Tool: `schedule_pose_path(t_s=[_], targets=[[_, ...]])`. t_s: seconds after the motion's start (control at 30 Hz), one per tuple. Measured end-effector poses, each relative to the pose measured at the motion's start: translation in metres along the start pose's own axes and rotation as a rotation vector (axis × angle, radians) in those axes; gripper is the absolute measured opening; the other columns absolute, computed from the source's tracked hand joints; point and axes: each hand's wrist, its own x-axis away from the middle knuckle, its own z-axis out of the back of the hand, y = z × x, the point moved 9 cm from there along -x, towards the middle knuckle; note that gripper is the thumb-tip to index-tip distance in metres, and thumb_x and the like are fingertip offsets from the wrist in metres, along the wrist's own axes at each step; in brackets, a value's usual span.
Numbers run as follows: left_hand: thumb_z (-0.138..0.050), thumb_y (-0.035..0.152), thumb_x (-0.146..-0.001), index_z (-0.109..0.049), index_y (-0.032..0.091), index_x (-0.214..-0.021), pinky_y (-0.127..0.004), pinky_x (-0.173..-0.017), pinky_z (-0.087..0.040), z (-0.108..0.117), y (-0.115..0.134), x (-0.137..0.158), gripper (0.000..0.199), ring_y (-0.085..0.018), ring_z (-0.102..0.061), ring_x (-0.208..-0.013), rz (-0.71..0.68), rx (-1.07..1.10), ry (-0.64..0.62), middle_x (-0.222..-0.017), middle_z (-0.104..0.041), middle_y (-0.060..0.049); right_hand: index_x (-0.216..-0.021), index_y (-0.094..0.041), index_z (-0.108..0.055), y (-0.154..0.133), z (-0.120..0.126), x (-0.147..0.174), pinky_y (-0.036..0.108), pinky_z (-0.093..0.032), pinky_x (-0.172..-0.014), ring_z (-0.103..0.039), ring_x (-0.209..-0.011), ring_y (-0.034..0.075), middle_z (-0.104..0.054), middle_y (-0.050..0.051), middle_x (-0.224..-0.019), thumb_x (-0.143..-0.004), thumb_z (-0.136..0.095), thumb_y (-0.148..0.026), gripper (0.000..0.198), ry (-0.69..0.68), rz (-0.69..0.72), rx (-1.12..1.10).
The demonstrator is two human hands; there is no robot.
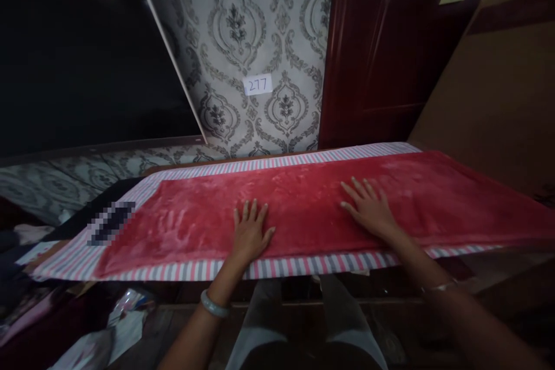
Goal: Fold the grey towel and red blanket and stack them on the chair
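A long red plush cloth (299, 214) lies spread flat over a striped pink, grey and white cloth (277, 266) on a table. My left hand (250, 234) rests palm down on the red cloth near its front edge, fingers spread. Farther right, my right hand (368, 208) also lies flat on it with the fingers apart. Lighter handprint marks show in the pile, most plainly toward the left end. Striped cloth shows along the front, back and left side. Neither hand grips anything.
Behind the table is a patterned wall with a paper label (257, 84) reading 277. A large dark screen (87, 58) stands at the back left, and a brown board (498, 81) leans on the right. A blurred-out dark object (111, 224) lies on the striped cloth. Bags and clothes lie at lower left.
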Motion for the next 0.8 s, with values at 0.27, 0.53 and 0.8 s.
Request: schedule_pose_path(t_s=[0.27,0.53,0.8], targets=[[-0.043,0.057,-0.096,-0.031,0.030,-0.158,-0.066,-0.120,-0.015,-0.025,-0.023,0.010,0.068,-0.036,-0.008,-0.155,0.146,-0.056,-0.134,-0.169,-0.015,-0.009,-0.156,-0.029,-0.038,-0.005,-0.038,0.025,0.059,-0.030,-0.115,-0.029,-0.149,0.032,-0.032,0.006,-0.163,-0.098,-0.027,-0.056,0.064,-0.051,0.001,0.073],[-0.046,0.058,-0.095,-0.033,0.030,-0.157,-0.066,-0.120,-0.013,-0.022,-0.023,0.009,0.069,-0.037,-0.009,-0.155,0.143,0.002,-0.113,-0.168,-0.015,-0.010,-0.155,-0.032,-0.038,-0.003,-0.035,0.022,0.058,-0.031,-0.115,-0.029,-0.149,0.032,-0.032,0.004,-0.163,-0.097,-0.029,-0.055,0.063,-0.060,-0.007,0.075],[-0.046,0.051,-0.097,-0.033,0.029,-0.157,-0.063,-0.122,-0.013,-0.002,-0.010,0.023,0.064,-0.030,-0.021,-0.154,0.029,0.165,-0.103,-0.165,-0.028,-0.009,-0.156,-0.030,-0.036,-0.056,-0.008,0.025,0.065,-0.035,-0.110,-0.025,-0.149,0.037,-0.031,0.009,-0.163,-0.098,-0.026,-0.053,0.063,0.014,0.097,-0.003]])
